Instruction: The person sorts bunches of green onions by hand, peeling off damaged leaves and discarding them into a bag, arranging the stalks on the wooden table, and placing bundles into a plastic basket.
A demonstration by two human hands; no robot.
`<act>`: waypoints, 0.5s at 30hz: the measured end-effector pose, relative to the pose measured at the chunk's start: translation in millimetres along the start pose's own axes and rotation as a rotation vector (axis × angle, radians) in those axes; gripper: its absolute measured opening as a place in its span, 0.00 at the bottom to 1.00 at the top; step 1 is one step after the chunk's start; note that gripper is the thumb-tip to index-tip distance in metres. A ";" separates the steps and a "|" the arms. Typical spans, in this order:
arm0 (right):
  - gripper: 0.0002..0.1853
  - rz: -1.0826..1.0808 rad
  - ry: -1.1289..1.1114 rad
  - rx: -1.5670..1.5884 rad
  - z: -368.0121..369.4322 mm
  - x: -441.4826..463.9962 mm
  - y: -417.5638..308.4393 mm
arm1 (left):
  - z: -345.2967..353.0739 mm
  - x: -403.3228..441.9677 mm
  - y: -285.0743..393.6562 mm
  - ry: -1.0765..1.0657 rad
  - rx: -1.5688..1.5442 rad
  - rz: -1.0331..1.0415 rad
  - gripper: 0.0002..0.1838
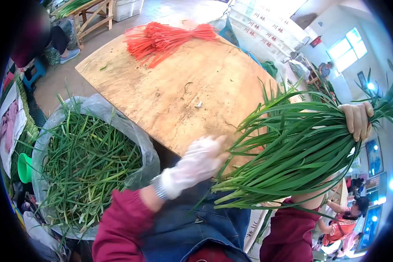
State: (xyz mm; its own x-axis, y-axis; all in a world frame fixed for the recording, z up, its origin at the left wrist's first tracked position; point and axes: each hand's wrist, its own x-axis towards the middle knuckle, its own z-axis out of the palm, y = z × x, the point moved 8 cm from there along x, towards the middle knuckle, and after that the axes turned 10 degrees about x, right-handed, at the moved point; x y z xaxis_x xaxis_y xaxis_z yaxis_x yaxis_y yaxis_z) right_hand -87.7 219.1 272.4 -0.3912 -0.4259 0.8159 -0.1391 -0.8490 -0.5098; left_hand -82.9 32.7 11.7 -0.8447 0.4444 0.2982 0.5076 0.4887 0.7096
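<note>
A big bunch of garlic chives (pixel 292 148) spreads in front of me at the right, its pale stem ends pointing left. My right hand (pixel 357 120), in a light glove, is closed around the leafy part and holds the bunch up over the table's right edge. My left hand (pixel 196 163), in a white glove with a band at the wrist, is beside the stem ends and loose leaves. Its fingers are curled together and slightly blurred; whatever they pinch is hidden. Both hands are near the front edge of the wooden table (pixel 161 100).
Red ties (pixel 166 39) lie at the table's back. A plastic-lined tub (pixel 150 150) of chive scraps stands at the left, near a green cup (pixel 25 168). White crates (pixel 266 26) are stacked behind. Other people sit at the far left and work at the right.
</note>
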 end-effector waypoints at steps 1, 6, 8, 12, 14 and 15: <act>0.11 0.019 -0.016 -0.004 1.5 0.6 0.6 | 12.6 14.2 4.9 0.063 0.109 0.037 0.19; 0.12 0.037 -0.050 0.026 -0.6 -3.0 -0.6 | 24.2 17.5 -4.1 0.147 -0.169 -0.064 0.13; 0.12 0.007 -0.012 0.008 -3.1 -7.3 -1.6 | 17.0 8.1 -9.7 0.137 -0.281 -0.172 0.12; 0.11 -0.066 0.085 -0.064 -5.6 -12.8 -3.0 | 19.2 -1.5 -16.0 -0.046 -0.461 -0.270 0.13; 0.11 -0.033 0.052 -0.089 -5.9 -12.4 -2.4 | 12.1 -10.2 -23.2 -0.023 -0.439 -0.338 0.13; 0.12 -0.016 0.034 -0.099 -6.7 -11.3 -1.2 | 7.7 -14.6 -27.4 -0.008 -0.427 -0.373 0.13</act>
State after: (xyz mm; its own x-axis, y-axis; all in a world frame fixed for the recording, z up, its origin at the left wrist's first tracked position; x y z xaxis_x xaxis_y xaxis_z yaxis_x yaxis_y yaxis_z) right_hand -89.2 227.0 261.9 -0.4183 -0.4001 0.8155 -0.2342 -0.8199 -0.5224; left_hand -83.2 18.5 -16.9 -0.9515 0.3066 -0.0259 0.0601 0.2679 0.9616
